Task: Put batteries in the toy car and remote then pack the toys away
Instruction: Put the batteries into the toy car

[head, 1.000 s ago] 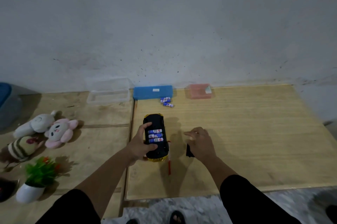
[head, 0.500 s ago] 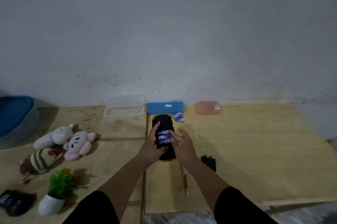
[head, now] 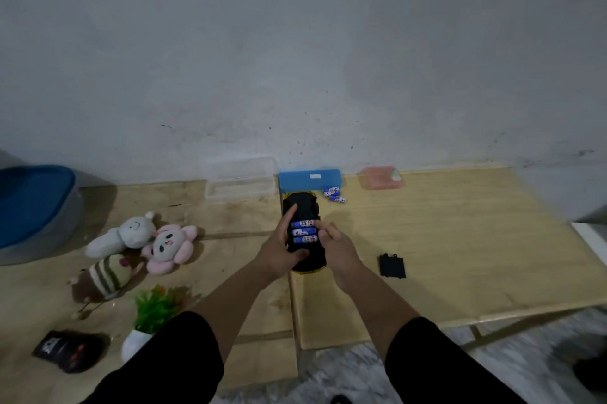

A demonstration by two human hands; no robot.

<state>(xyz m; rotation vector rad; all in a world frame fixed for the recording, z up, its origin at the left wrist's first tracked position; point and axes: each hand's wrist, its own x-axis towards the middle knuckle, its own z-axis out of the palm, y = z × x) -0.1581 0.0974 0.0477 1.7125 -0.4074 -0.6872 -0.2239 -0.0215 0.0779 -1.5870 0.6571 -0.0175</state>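
Pale wooden board table (head: 460, 239), pushed against a grey wall, carrying the work. At its far edge, a clear plastic tray (head: 239, 187), a flat blue plastic case (head: 310, 181) and a small pink lidded box (head: 381, 177). Left, three soft plush toys (head: 144, 249), likely light and squashable, to be taken anywhere round the body.

Centre: yellow-and-black plastic toy car (head: 303, 233), lying upside down on the table, underside compartment open, three blue cylindrical batteries (head: 304, 233) seated across it. The shell looks rigid, smooth and light; best held by its flanks, clear of the wheels.

Left hand (head: 279, 252) clasps the car's left side, index finger laid along the underside, thumb over the near end. Right hand (head: 338, 249) rests at the car's right side, with its index fingertip (head: 320, 225) on the batteries' right ends; its fingers look only slightly bent, clasping nothing.

Right of the car, apart: small black rectangular battery cover (head: 391, 266), thin, probably with fragile tabs; pinch by the edges. Near left corner: black remote control (head: 69, 349). Behind the car: loose spare batteries (head: 335, 195), smooth and liable to roll.
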